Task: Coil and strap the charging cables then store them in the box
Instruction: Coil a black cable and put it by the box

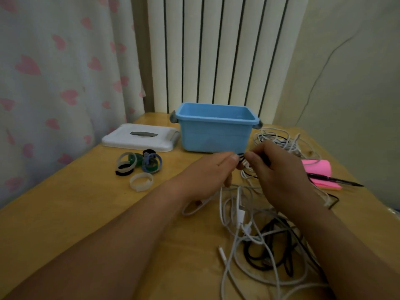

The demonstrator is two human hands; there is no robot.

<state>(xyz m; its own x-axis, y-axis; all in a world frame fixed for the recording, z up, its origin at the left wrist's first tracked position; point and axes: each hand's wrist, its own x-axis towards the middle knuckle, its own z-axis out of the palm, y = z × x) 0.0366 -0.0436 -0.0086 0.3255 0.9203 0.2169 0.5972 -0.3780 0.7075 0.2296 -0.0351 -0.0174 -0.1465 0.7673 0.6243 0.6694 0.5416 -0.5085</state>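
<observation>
A blue plastic box (216, 135) stands open at the back of the wooden table. Just in front of it my left hand (207, 174) and my right hand (279, 176) meet, both pinching a small dark strap (241, 158) around a bunch of white cable (246, 172). A tangle of white and black charging cables (259, 241) lies under and in front of my right forearm. More white cable (281, 139) is piled right of the box. Several coloured strap loops (138, 163) lie to the left of my hands.
The box's white lid (140, 137) lies flat left of the box. A pink pad (320, 172) with a black pen (335, 180) on it sits at the right edge. A radiator and a curtain stand behind the table.
</observation>
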